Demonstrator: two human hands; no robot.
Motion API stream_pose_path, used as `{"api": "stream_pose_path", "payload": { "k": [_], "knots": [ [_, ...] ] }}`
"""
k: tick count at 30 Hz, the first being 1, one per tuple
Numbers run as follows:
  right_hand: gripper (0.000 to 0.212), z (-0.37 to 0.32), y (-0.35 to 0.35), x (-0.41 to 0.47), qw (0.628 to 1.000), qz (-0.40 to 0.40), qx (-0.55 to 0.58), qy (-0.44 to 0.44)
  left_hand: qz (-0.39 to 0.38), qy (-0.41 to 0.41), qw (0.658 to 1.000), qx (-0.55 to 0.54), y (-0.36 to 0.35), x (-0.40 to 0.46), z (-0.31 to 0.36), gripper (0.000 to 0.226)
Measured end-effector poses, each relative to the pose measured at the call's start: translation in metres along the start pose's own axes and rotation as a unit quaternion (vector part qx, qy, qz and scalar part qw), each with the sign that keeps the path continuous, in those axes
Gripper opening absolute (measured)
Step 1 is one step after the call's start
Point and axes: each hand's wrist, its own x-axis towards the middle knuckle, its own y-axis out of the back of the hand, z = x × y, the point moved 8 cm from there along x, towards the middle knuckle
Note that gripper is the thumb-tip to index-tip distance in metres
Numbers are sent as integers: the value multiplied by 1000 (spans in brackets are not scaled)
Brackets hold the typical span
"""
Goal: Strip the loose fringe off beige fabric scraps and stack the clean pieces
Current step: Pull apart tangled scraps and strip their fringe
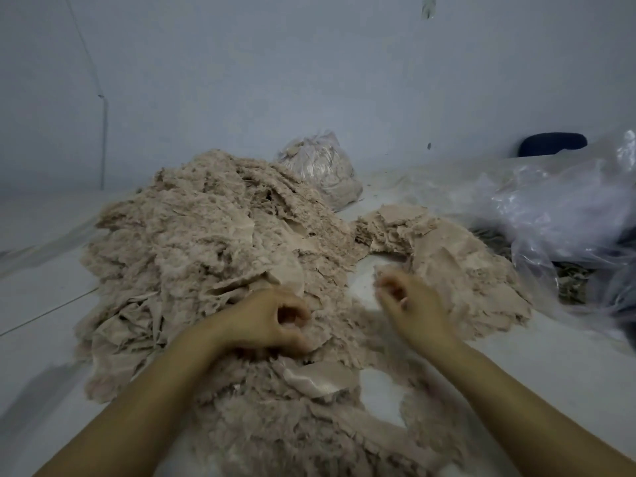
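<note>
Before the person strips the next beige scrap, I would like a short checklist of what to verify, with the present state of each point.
1. Left hand rests on the big pile of fringed scraps, fingers curled: ok. Whether it grips a scrap: cannot tell.
2. Right hand free for pulling fringe: cannot tell, it is blurred.
3. Stack of clean pieces lies apart from the big pile, to the right: ok.
4. Bare floor shows between pile and stack: ok.
5. Loose clear plastic bag lies close beside the stack: not ok, it may crowd it.
</note>
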Motion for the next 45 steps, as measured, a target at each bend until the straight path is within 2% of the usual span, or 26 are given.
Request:
{"api": "stream_pose_path", "payload": {
  "k": [1, 3, 4, 5, 7, 9, 11, 14, 17, 19, 22, 23, 25, 27, 28, 29, 30, 31, 32, 34, 38, 41, 43, 45],
  "knots": [
    [8, -14, -26, -9, 994, -102, 47, 11, -24, -10, 997, 77, -3, -2, -1, 40],
    [18, -29, -71, -34, 951, -286, 115, 12, -20, -32, 987, 154, -4, -6, 1, 27],
    [25, -31, -84, -43, 936, -335, 107, 24, 4, -27, 991, 131, -1, -8, 1, 15],
    [29, -31, -90, -45, 937, -335, 91, 39, 36, -13, 996, 85, 5, -10, -1, 16],
    [30, -28, -83, -36, 966, -237, 100, 29, 81, 21, 996, -5, 12, -14, -7, 30],
    [37, -28, -74, -25, 982, -150, 117, 20, 114, 21, 993, -24, 14, -14, -5, 34],
    [42, -35, -75, -20, 985, -128, 110, 44, 112, -9, 993, -42, 8, -12, 9, 33],
    [22, -39, -70, -15, 972, -87, 215, 33, 92, -52, 990, -91, -2, -10, 32, 33],
    [27, -27, -64, -14, 935, -77, 345, 2, 91, -61, 993, -48, 5, -11, 29, 18],
    [25, -17, -55, -14, 904, -48, 423, -25, 86, -21, 996, 29, 13, -10, 16, 20],
    [28, 10, -39, -11, 871, 10, 481, -95, 148, 38, 975, 164, 35, -9, -2, 21],
    [29, 16, -36, -10, 871, 13, 479, -113, 167, 48, 972, 157, 39, -10, -5, 21],
    [27, 20, -35, -7, 877, 7, 465, -120, 194, 4, 974, 113, 37, -9, 7, 17],
    [23, 12, -36, -5, 882, -5, 461, -99, 167, -54, 981, 86, 23, 0, 31, 46],
    [22, 7, -37, -5, 883, -9, 461, -88, 141, -56, 985, 81, 14, 7, 37, 57],
    [22, 4, -35, -4, 886, -3, 456, -83, 114, -50, 989, 84, 6, 14, 40, 57],
    [23, 4, -32, -3, 889, 15, 450, -88, 100, -45, 991, 80, 2, 19, 40, 42],
    [25, 9, -29, -2, 888, 37, 448, -100, 106, -41, 992, 58, 3, 22, 38, 21],
    [26, 15, -25, -2, 886, 55, 446, -113, 130, -36, 991, 17, 8, 23, 34, 17],
    [24, 24, -21, -4, 891, 69, 432, -125, 166, -20, 985, -52, 15, 21, 20, 33],
    [20, 34, -23, -7, 895, 78, 413, -151, 128, -10, 987, -101, 11, 17, 12, 36],
    [24, 38, -28, -7, 900, 80, 392, -174, 144, 8, 979, -146, 13, 16, 8, 31],
    [22, 31, -33, -7, 909, 60, 380, -161, 135, 22, 972, -188, 9, 17, 9, 29],
    [18, 16, -44, -7, 907, 7, 394, -149, 98, 25, 972, -210, -2, 21, 18, 27]
  ]
}}
